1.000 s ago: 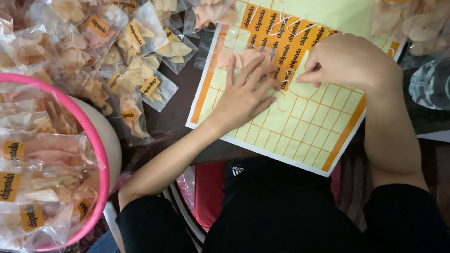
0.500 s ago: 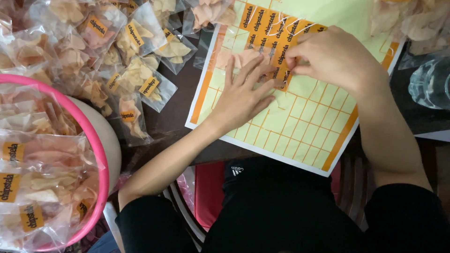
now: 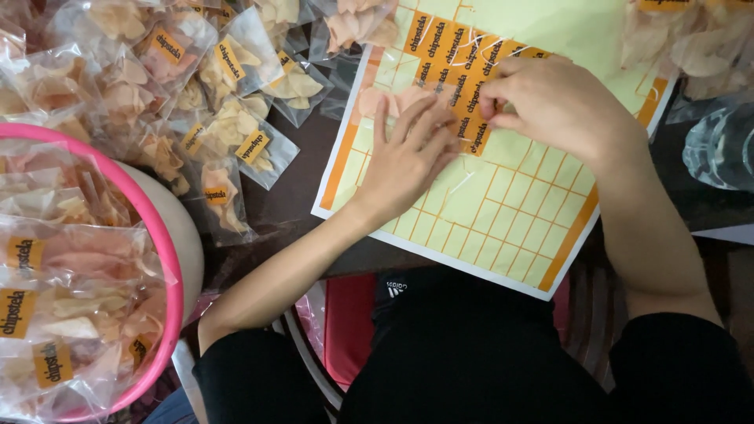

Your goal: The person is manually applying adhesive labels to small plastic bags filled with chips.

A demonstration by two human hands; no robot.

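A large pale yellow-green sticker sheet with an orange grid and orange border (image 3: 503,228) lies tilted on a dark table (image 3: 294,184), in the middle of the scene. At the far part of this sheet some small orange rectangular stickers with dark print (image 3: 455,55) remain in their rows; the near part shows only blank cells.

The left hand (image 3: 404,161) lies flat on the sheet, palm down, fingers spread a little apart and pressing the paper; it holds nothing. Its fingertips reach just beside the nearest row of orange stickers. The right hand (image 3: 561,106) is to the right of it, very near, with the fingers curled together and the thumb and first finger pinched at the edge of one orange sticker. I cannot tell if the sticker is already lifted from the sheet.

On the far left of the table there is a heap of small clear plastic bags with pale chips inside (image 3: 196,86), each with an orange label. On the near left stands a round pink plastic basin (image 3: 169,259), filled with the same kind of bags. More clear bags of chips (image 3: 691,39) lie at the far right corner, and just near them a clear plastic thing (image 3: 722,145) that I cannot identify. The person wears black clothes.
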